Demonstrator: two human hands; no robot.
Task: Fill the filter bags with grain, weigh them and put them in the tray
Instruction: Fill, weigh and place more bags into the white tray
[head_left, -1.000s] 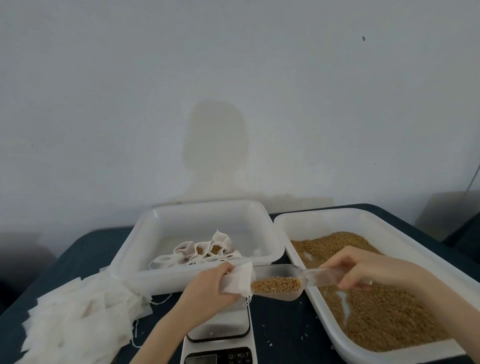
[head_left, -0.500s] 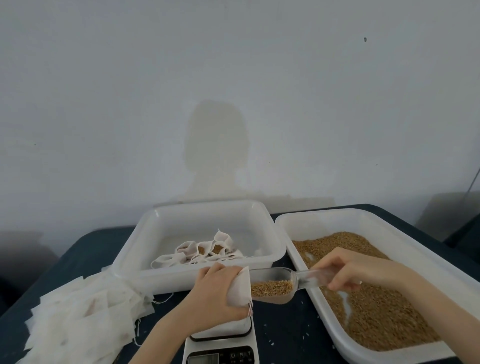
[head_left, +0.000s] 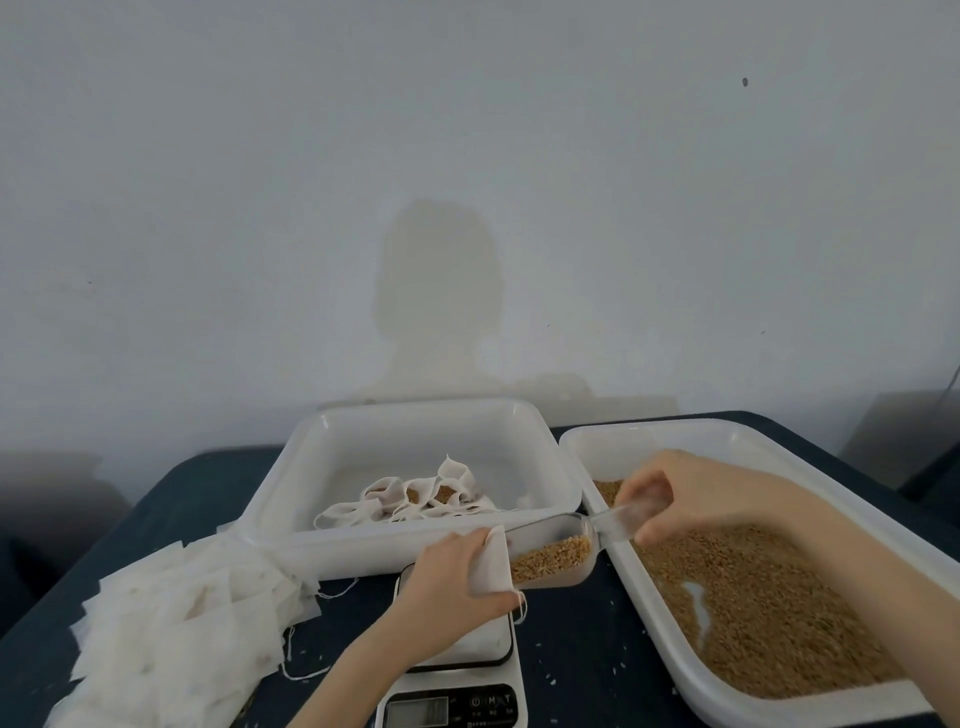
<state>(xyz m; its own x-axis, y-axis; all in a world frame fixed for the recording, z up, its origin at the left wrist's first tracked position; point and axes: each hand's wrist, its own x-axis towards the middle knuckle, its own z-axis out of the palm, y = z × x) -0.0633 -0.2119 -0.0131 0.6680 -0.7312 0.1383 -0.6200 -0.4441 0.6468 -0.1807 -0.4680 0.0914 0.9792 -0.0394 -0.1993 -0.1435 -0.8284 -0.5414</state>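
Left hand: the left hand (head_left: 451, 581) grips a white filter bag (head_left: 493, 564) above the scale; its fingers curl around the bag and hold the mouth toward the right.
Right hand: the right hand (head_left: 696, 493) pinches the handle of a clear scoop (head_left: 558, 548) between thumb and fingers; it hangs over the near-left part of the grain tray.
Scoop: it is tilted, the handle higher than the open end; the open end is at the mouth of the bag, and whether it is inside I cannot tell. Brown grain lies in its lower part.
Scale: the white scale (head_left: 467, 670) stands at the front edge of the table (head_left: 571, 649), under the left hand; its display is at the very bottom of the view and I cannot read it.
Bag tray: a white tray (head_left: 291, 488) stands behind the scale, toward the back edge; several filled bags (head_left: 415, 496) lie in a heap in its front half.
Grain tray: a second white tray (head_left: 597, 488) stands along the right edge, just beside the first one, and holds loose grain (head_left: 769, 603).
Empty bags: a pile of flat bags (head_left: 171, 634) lies at the front left corner, beside the bag tray.
Table: dark cloth, with a few loose grains near the scale.
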